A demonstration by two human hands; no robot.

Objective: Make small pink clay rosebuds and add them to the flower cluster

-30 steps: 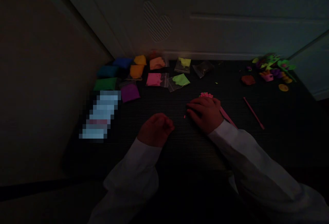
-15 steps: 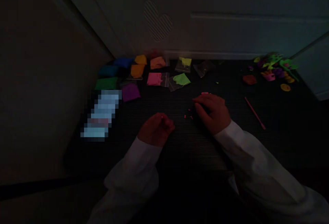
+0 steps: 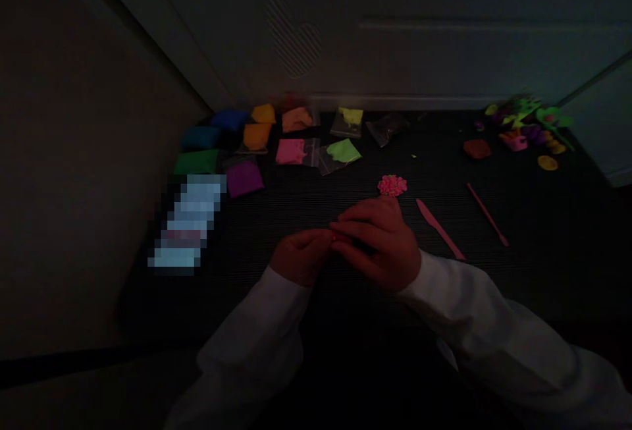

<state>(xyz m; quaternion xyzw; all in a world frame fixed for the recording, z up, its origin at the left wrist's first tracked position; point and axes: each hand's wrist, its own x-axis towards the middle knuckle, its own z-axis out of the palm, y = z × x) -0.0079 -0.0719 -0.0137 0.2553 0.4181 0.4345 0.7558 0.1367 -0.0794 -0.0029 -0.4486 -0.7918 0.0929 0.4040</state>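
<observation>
My left hand (image 3: 302,257) and my right hand (image 3: 382,242) meet fingertip to fingertip above the dark table. Between the closed fingertips shows a small pink clay bit (image 3: 334,238), mostly hidden by fingers. Just beyond my right hand lies a ruffled pink clay cluster (image 3: 392,185) with tiny greenish flecks. A pink plastic clay knife (image 3: 438,227) rests to the right of that hand. Farther right is a thin pink modelling stick (image 3: 486,214).
Bags of coloured clay line the back left, among them pink (image 3: 291,151), light green (image 3: 344,151) and purple (image 3: 244,178). A lit phone (image 3: 190,222) lies at the left. A reddish-brown lump (image 3: 476,148) and colourful clay figures (image 3: 526,130) sit at the back right.
My right hand drew back from beside the pink cluster, moving left to my left hand's fingertips. The cluster and the knife now show in full. My left fingers have closed further.
</observation>
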